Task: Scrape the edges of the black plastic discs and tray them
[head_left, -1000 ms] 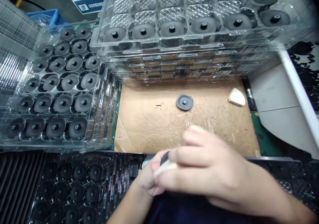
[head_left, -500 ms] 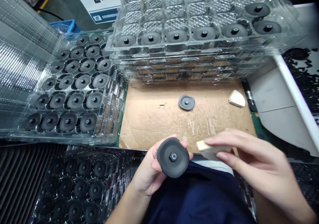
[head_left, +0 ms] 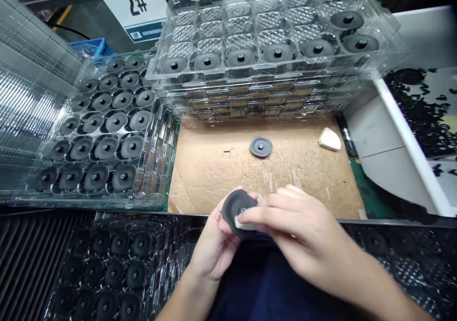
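Observation:
My left hand [head_left: 214,245] grips a round black rubber disc [head_left: 233,204] with a small hub at its centre, held just in front of the cardboard's near edge. My right hand [head_left: 303,237] lies over the disc's right side, fingers pressed on a small pale block [head_left: 243,223] that touches the disc's face. A second black disc [head_left: 261,146] lies flat on the brown cardboard sheet [head_left: 214,168]. A pale wedge-shaped block [head_left: 329,139] rests at the cardboard's far right.
A stack of clear plastic trays [head_left: 271,80] with discs in the top tray's front row stands behind the cardboard. Another clear tray [head_left: 157,168] full of discs sits left. Dark trays [head_left: 117,268] with discs lie near me. A white bin [head_left: 410,140] holds black scraps at right.
My right hand has moved left with the pale block, from beside the disc onto its face. The left hand keeps hold of the disc, slightly higher.

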### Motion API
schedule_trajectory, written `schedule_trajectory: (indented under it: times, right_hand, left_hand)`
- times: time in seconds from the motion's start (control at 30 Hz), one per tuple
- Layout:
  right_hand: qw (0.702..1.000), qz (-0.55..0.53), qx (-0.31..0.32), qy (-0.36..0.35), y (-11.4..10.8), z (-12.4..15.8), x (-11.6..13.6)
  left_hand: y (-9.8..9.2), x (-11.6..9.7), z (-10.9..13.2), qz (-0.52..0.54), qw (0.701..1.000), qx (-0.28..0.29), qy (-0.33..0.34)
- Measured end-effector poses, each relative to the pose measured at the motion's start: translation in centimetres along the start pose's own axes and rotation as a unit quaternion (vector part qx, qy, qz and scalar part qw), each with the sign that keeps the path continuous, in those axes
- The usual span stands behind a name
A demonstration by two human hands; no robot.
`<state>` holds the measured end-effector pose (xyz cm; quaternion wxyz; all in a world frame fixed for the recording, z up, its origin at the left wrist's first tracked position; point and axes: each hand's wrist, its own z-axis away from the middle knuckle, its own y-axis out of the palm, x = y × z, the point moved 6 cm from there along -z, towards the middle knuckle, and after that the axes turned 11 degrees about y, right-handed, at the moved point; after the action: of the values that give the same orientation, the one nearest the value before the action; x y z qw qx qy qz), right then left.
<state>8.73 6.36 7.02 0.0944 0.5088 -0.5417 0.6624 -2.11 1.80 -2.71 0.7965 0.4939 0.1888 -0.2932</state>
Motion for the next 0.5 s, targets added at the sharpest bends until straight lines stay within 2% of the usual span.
schedule_trajectory:
  times: [0.07, 0.2, 0.23, 0.3, 0.4, 0.5]
  right_hand:
    - [1.0, 0.015, -0.002, 0.018, -0.1, 0.0, 0.0]
    - [0.995, -0.046, -0.083, -0.031, -0.7, -0.3, -0.2]
    - [0.995, -0.054, -0.079, -0.011, -0.5, -0.5, -1.1]
    - [0.995, -0.05, -0.051, 0.074, 0.3, -0.5, -3.9]
    - [0.98, -0.038, -0.023, 0.195, 1.9, 1.0, -8.8]
    - [0.973, -0.028, 0.003, 0.229, 4.1, 2.8, -11.9]
  left_hand:
    - [0.2, 0.0, 0.0, 0.003, 1.0, -0.001, -0.003]
    - [0.2, 0.3, -0.1, 0.015, 1.0, -0.012, -0.006]
    - [0.0, 0.3, -0.2, 0.026, 0.999, -0.021, 0.0]
    - [-0.5, 0.3, -0.5, 0.052, 0.998, -0.035, 0.011]
    - [-0.8, 0.3, -0.7, 0.076, 0.996, -0.035, 0.0]
    - [-0.7, 0.2, -0.9, 0.09, 0.995, -0.03, -0.008]
